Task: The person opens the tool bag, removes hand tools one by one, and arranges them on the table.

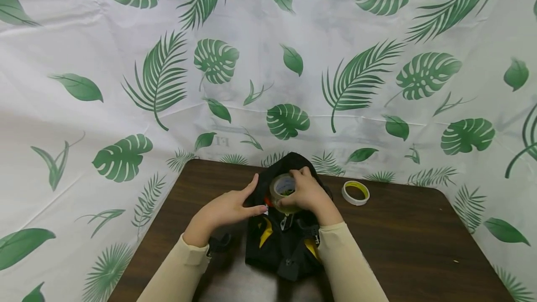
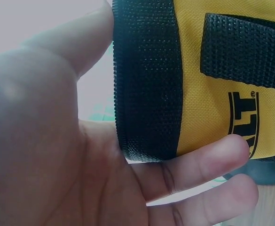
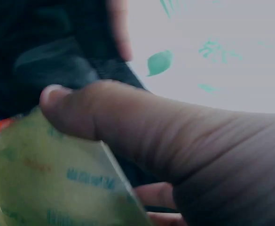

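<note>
A black-and-yellow tool bag (image 1: 268, 250) rests on the table, its black flap (image 1: 289, 160) raised at the back. With the right hand (image 1: 308, 195) I hold a wide roll of clear yellowish packing tape (image 1: 277, 195) over the bag's opening. My right thumb lies on the tape (image 3: 57, 174) in the right wrist view. The left hand (image 1: 222, 211) grips the bag's left edge. In the left wrist view, the left hand (image 2: 104, 174) is around the bag's black edge band (image 2: 149, 84), two fingers extended along the yellow fabric. Its other fingers are hidden by the bag.
A narrower white tape roll with a yellow inside (image 1: 355, 201) lies on the dark brown table (image 1: 402, 236), right of the bag. Something red (image 1: 267, 202) shows at the opening. A white leaf-printed sheet (image 1: 260, 59) hangs behind the table.
</note>
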`<move>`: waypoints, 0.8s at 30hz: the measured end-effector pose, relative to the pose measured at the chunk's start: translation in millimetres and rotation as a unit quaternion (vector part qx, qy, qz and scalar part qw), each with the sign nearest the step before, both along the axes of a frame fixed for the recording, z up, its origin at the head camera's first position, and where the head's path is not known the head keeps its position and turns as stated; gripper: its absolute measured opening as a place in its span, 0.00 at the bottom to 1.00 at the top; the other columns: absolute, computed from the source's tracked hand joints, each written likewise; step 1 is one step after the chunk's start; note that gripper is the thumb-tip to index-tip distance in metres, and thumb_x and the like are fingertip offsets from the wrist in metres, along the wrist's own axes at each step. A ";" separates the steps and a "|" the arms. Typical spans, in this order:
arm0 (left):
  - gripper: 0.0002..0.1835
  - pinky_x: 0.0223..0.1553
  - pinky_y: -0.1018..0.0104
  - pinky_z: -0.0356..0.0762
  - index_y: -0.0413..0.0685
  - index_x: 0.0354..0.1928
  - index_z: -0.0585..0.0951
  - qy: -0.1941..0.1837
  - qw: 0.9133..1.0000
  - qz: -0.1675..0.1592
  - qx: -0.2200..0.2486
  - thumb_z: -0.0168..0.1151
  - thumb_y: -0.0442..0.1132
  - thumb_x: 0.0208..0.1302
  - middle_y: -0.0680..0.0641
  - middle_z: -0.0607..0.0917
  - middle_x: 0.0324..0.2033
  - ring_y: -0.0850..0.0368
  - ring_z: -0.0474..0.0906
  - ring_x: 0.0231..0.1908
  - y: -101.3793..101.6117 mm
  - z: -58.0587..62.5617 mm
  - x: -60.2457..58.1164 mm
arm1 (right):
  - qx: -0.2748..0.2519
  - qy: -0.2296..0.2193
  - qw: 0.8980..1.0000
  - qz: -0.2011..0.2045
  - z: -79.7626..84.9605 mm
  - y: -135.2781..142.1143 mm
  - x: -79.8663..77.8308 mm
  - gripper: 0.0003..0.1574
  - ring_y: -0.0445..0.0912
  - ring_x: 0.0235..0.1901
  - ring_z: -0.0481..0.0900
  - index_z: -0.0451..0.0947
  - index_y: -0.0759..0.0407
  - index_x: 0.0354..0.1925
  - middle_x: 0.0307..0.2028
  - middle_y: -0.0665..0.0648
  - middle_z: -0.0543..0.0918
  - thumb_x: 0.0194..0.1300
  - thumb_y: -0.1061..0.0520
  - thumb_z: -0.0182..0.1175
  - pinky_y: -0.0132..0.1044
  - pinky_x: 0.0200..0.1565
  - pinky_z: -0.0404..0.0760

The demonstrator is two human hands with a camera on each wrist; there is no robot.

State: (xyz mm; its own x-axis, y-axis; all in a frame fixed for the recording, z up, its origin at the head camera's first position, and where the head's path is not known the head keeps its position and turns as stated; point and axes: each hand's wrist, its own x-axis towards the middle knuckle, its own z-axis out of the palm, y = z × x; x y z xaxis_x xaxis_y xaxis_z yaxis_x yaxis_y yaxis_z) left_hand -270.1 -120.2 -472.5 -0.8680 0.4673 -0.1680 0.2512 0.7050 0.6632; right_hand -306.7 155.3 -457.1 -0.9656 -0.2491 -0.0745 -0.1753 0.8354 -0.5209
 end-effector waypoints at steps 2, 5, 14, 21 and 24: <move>0.58 0.72 0.39 0.77 0.75 0.89 0.39 -0.003 1.000 0.002 -0.001 0.57 0.81 0.69 0.42 0.81 0.73 0.44 0.83 0.69 0.1 -0.1 -0.4 | -0.024 -0.003 1.000 0.012 10.1 5.9 5.2 0.70 0.60 0.60 0.81 0.62 0.60 0.84 0.66 0.66 0.70 0.55 0.37 0.85 0.61 0.62 0.83; 0.56 0.72 0.38 0.76 0.77 0.89 0.39 -0.008 1.000 0.004 -0.002 0.57 0.80 0.70 0.42 0.81 0.74 0.43 0.82 0.69 0.8 0.7 -1.3 | -0.065 -0.007 0.998 0.023 28.2 15.0 14.8 0.71 0.61 0.64 0.78 0.61 0.56 0.85 0.68 0.64 0.69 0.56 0.35 0.84 0.65 0.67 0.79; 0.57 0.73 0.38 0.75 0.76 0.89 0.39 -0.012 1.000 0.001 -0.001 0.57 0.81 0.69 0.40 0.80 0.74 0.41 0.81 0.71 0.8 1.7 -0.3 | -0.096 0.057 0.994 0.008 65.1 33.5 43.7 0.72 0.62 0.65 0.77 0.59 0.50 0.86 0.75 0.65 0.65 0.56 0.31 0.84 0.67 0.65 0.78; 0.56 0.74 0.38 0.74 0.75 0.89 0.39 -0.009 1.000 -0.002 0.006 0.57 0.79 0.71 0.39 0.77 0.76 0.41 0.79 0.72 0.4 0.7 0.7 | -0.089 0.116 0.988 -0.056 73.4 47.5 64.0 0.72 0.62 0.64 0.76 0.59 0.51 0.86 0.76 0.66 0.65 0.56 0.30 0.83 0.66 0.61 0.80; 0.56 0.75 0.39 0.74 0.75 0.89 0.39 -0.009 1.000 -0.003 0.007 0.57 0.79 0.71 0.39 0.77 0.76 0.41 0.79 0.73 0.7 0.9 0.5 | -0.090 0.146 0.982 -0.075 72.7 56.0 68.3 0.73 0.63 0.63 0.77 0.60 0.52 0.85 0.76 0.65 0.66 0.55 0.30 0.83 0.66 0.60 0.80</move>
State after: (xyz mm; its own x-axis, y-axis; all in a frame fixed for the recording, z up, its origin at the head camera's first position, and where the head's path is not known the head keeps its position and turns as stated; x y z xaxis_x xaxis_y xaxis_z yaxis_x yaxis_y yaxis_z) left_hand -269.6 -119.5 -471.6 -0.8618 0.4751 -0.1776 0.2433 0.6944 0.6772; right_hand -238.4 211.3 -384.3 -0.9662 -0.0867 0.2426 -0.2213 0.7615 -0.6092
